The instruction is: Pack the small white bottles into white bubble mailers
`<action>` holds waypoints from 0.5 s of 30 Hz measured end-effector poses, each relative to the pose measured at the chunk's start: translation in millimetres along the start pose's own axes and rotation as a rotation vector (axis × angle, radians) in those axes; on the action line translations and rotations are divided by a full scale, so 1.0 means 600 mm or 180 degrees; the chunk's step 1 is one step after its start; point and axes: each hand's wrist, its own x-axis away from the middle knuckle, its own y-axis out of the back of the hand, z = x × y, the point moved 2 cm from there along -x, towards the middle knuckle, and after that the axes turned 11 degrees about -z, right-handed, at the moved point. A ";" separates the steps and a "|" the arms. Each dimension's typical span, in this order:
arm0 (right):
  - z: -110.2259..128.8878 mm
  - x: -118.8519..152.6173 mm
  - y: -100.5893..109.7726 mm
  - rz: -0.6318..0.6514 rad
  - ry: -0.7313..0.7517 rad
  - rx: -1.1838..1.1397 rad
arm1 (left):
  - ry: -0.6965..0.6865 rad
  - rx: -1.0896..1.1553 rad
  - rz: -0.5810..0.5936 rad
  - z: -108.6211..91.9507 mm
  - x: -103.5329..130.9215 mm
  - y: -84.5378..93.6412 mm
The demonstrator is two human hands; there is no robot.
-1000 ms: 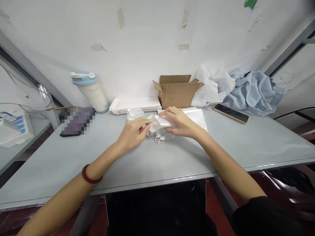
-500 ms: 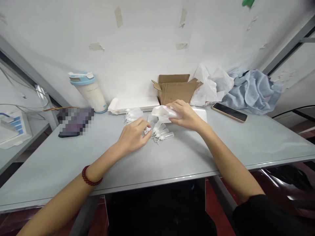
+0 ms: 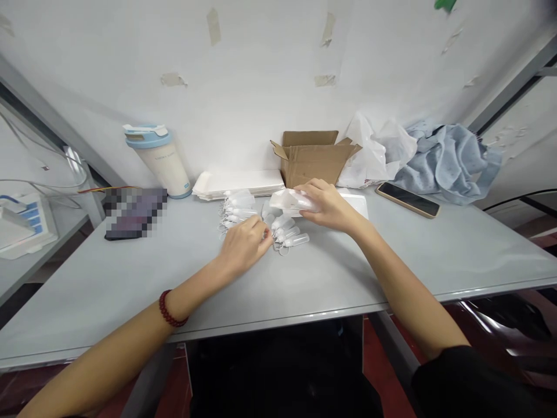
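Note:
My right hand point(image 3: 327, 204) grips a crumpled white packet point(image 3: 290, 200) above the desk, its near end turned left toward my other hand. My left hand point(image 3: 246, 245) is closed, thumb and fingers drawn together beside a small pile of clear plastic bottles point(image 3: 296, 240) with thin loops at their caps. What the left fingertips pinch, if anything, is hidden. A second cluster of similar bottles point(image 3: 239, 203) lies just behind the left hand.
Behind stand a stack of white envelopes point(image 3: 239, 183), an open cardboard box point(image 3: 313, 165) and a white plastic bag point(image 3: 369, 151). A phone point(image 3: 408, 200) and blue cloth point(image 3: 452, 162) lie right. A blue-lidded cup point(image 3: 163, 168) and a pixelated dark item point(image 3: 137, 215) are left.
My left hand has shifted slightly right and its fingers have drawn closer together by the bottle caps. My right hand keeps holding the packet in nearly the same place.

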 end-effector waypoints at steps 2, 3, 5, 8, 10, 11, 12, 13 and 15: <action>-0.002 0.000 0.000 -0.0008 0.0010 0.0009 | 0.0162 0.0283 -0.0341 0.004 -0.005 0.011; -0.003 0.000 0.001 -0.0010 0.0010 0.0019 | 0.0206 0.0456 -0.0505 0.006 -0.009 0.019; -0.005 0.001 0.001 -0.0011 -0.0004 0.0051 | 0.0318 0.0828 -0.0781 0.011 -0.017 0.036; -0.006 0.001 0.001 0.0007 -0.0017 0.0115 | 0.0782 0.1324 -0.1036 0.021 -0.028 0.059; -0.004 0.002 0.001 0.0028 -0.0006 0.0140 | 0.1218 0.1600 -0.1083 0.029 -0.033 0.066; -0.002 0.002 0.001 0.0039 0.0004 0.0151 | 0.1410 0.1722 -0.1090 0.032 -0.035 0.068; 0.000 0.002 0.001 0.0051 0.0016 0.0161 | 0.1577 0.1839 -0.1085 0.035 -0.037 0.069; 0.002 0.002 0.001 0.0064 0.0032 0.0167 | 0.1722 0.1948 -0.1084 0.039 -0.038 0.069; 0.006 0.002 0.000 0.0074 0.0067 0.0165 | 0.1957 0.2155 -0.1101 0.045 -0.039 0.067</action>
